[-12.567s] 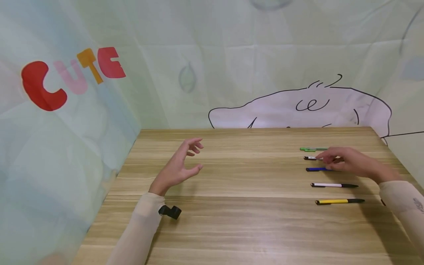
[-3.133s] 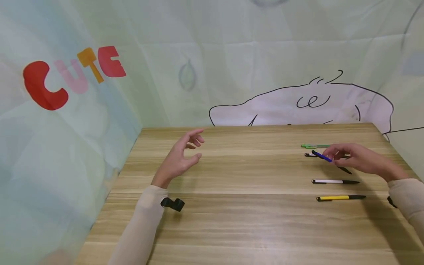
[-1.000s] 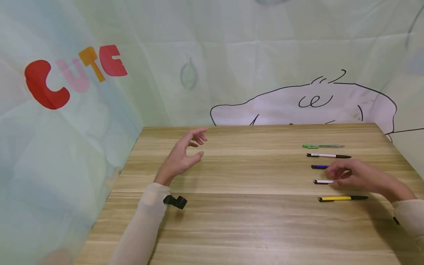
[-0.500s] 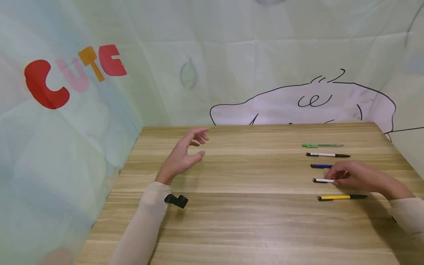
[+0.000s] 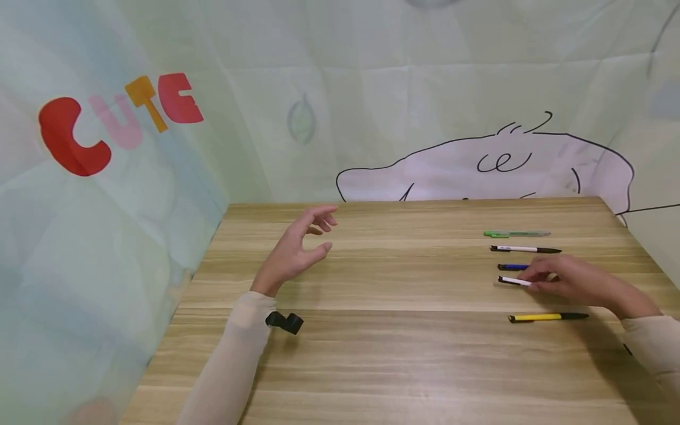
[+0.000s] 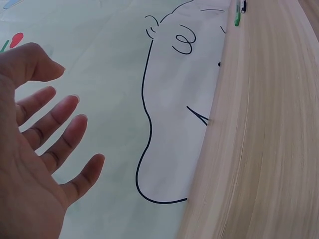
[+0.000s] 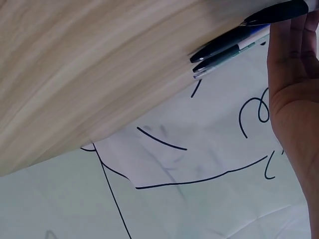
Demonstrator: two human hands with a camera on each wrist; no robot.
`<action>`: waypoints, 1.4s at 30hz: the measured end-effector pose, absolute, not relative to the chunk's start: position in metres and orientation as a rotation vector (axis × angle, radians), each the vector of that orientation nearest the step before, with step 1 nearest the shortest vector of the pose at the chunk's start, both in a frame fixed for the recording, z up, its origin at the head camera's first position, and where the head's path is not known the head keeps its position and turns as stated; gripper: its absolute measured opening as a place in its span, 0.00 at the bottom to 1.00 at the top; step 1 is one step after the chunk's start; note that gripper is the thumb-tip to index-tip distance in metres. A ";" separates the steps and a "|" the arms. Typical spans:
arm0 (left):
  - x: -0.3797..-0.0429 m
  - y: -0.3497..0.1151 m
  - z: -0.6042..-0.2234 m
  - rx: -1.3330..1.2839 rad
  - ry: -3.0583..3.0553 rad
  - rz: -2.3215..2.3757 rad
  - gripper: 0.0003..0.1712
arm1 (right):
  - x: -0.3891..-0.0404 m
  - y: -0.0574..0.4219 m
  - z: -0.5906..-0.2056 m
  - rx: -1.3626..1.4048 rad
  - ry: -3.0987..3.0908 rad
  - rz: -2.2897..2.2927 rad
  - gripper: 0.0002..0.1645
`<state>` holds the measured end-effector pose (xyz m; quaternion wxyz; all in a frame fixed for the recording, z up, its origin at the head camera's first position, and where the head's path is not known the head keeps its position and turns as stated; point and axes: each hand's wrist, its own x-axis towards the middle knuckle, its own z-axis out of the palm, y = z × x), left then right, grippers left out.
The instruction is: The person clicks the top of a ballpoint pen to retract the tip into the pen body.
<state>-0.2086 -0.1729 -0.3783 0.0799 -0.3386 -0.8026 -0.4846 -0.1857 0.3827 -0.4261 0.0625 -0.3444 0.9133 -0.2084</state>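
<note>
My right hand pinches a white pen by its middle, a little above the table; the pen's clicker end points left. In the right wrist view the black tip end of the white pen sticks out past the fingers. Just beyond lies a blue pen, partly hidden by the hand. Farther back are another white pen with a black grip and a green pen. Nearer the front a yellow pen lies on the wood. My left hand hovers over the table's left side, fingers loosely bent, holding nothing.
The wooden table ends at the back against a cloth backdrop with a line drawing and coloured letters. A black wrist camera is strapped at the left sleeve.
Earlier the right hand held the blue pen, which now lies between the two white pens. It then gripped the nearer white pen and has lifted it slightly and moved it back. The left hand hardly moved.
</note>
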 end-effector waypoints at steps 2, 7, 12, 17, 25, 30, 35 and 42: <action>-0.209 -0.172 -0.378 -1.015 -2.395 -1.444 0.38 | -0.186 0.380 -0.425 -1.082 2.767 -0.677 0.15; -0.211 -0.167 -0.377 -1.029 -2.385 -1.434 0.38 | -0.186 0.371 -0.420 -1.162 2.799 -0.816 0.18; -0.212 -0.161 -0.374 -1.059 -2.370 -1.434 0.38 | -0.184 0.363 -0.413 -1.119 2.868 -0.831 0.16; -0.213 -0.155 -0.374 -1.079 -2.366 -1.426 0.39 | -0.180 0.355 -0.405 -1.086 2.898 -0.870 0.16; -0.218 -0.146 -0.374 -1.110 -2.349 -1.406 0.39 | -0.178 0.342 -0.395 -0.963 2.948 -0.946 0.12; -0.220 -0.138 -0.373 -1.137 -2.328 -1.420 0.38 | -0.179 0.332 -0.391 -0.878 2.972 -0.976 0.11; -0.220 -0.130 -0.371 -1.127 -2.337 -1.438 0.38 | -0.181 0.321 -0.387 -0.838 2.948 -1.108 0.12; -0.223 -0.119 -0.371 -1.147 -2.319 -1.462 0.40 | -0.183 0.304 -0.379 -0.752 2.916 -1.229 0.12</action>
